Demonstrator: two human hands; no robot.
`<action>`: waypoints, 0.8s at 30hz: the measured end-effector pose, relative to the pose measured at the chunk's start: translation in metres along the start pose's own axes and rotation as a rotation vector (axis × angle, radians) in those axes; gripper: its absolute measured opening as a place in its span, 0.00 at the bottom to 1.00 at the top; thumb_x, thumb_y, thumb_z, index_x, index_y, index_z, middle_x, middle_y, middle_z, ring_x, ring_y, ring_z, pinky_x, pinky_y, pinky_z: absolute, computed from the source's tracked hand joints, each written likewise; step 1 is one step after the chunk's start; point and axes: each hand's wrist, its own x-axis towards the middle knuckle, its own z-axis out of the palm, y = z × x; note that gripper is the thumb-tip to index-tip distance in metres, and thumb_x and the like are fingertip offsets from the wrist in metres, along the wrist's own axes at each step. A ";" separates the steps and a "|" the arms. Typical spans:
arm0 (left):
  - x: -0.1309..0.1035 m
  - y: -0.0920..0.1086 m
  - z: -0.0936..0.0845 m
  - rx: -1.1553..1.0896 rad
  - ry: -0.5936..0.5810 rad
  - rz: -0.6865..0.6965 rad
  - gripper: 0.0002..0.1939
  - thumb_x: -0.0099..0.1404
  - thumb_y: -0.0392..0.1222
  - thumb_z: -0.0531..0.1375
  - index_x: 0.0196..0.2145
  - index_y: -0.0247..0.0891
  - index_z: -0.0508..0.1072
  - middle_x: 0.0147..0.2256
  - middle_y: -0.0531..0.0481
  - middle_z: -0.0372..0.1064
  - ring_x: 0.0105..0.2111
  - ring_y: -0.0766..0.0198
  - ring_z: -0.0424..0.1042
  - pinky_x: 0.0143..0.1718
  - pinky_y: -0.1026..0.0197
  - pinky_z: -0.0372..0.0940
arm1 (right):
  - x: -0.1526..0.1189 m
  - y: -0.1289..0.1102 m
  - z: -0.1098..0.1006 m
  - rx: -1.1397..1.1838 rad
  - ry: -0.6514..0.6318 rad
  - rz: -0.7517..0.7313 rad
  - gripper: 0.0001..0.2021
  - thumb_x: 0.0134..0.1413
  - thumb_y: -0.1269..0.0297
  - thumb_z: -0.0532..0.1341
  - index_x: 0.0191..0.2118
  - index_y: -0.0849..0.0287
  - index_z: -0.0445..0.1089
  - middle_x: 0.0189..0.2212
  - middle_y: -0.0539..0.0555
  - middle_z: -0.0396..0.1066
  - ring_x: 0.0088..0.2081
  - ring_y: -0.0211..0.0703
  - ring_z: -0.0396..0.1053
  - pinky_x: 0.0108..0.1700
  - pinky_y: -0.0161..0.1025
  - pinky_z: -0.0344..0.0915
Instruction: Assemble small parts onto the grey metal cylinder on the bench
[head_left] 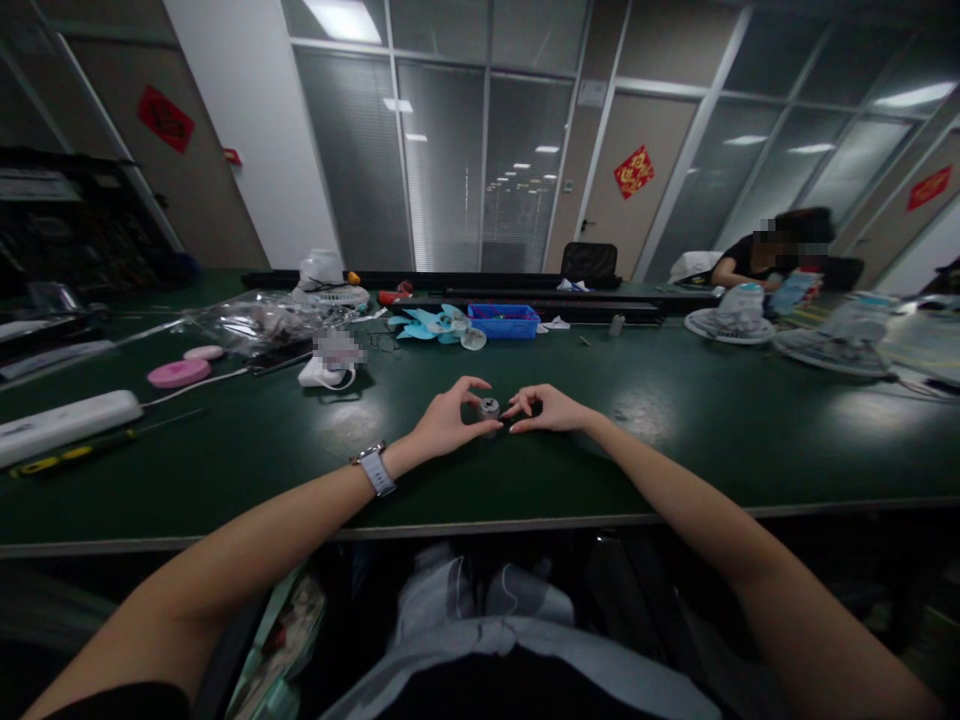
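Observation:
A small round metal part (pixel 489 407) stands on the green table (pixel 420 500) in the middle of the head view. My left hand (pixel 454 418) curves around its left side, thumb and fingers apart on either side of it; whether they touch it is hard to tell. Just to the right of the part is my right hand (pixel 545 409), its thumb and fingertips bent close together beside something small and dark. What the right fingers hold, if anything, is too small to make out. A watch is on my left wrist.
Light blue fan blades (pixel 431 324) and a blue bin (pixel 502 321) lie behind my hands. At left are a white power strip (pixel 67 425), a screwdriver (pixel 75 452) and a pink disc (pixel 178 373). Fan parts (pixel 731 318) and a seated person (pixel 757 262) are at right.

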 end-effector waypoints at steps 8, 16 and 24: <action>0.001 -0.004 0.000 -0.082 -0.027 0.006 0.29 0.53 0.51 0.66 0.49 0.41 0.63 0.35 0.49 0.74 0.36 0.59 0.75 0.40 0.56 0.68 | 0.008 -0.015 0.009 0.127 0.416 -0.152 0.21 0.41 0.57 0.70 0.21 0.58 0.55 0.34 0.57 0.77 0.43 0.49 0.75 0.48 0.49 0.67; 0.001 -0.007 0.004 -0.097 -0.005 -0.002 0.30 0.52 0.52 0.67 0.48 0.40 0.63 0.35 0.48 0.74 0.34 0.60 0.75 0.36 0.57 0.69 | 0.014 -0.035 0.035 0.098 0.384 -0.237 0.17 0.46 0.58 0.67 0.23 0.58 0.58 0.32 0.56 0.76 0.43 0.48 0.75 0.46 0.47 0.70; 0.001 -0.007 0.004 -0.107 -0.022 0.018 0.28 0.53 0.51 0.66 0.47 0.39 0.63 0.37 0.47 0.74 0.35 0.60 0.75 0.36 0.58 0.69 | 0.016 -0.039 0.039 0.017 0.389 -0.221 0.17 0.46 0.55 0.67 0.24 0.59 0.59 0.28 0.54 0.73 0.40 0.47 0.75 0.44 0.45 0.69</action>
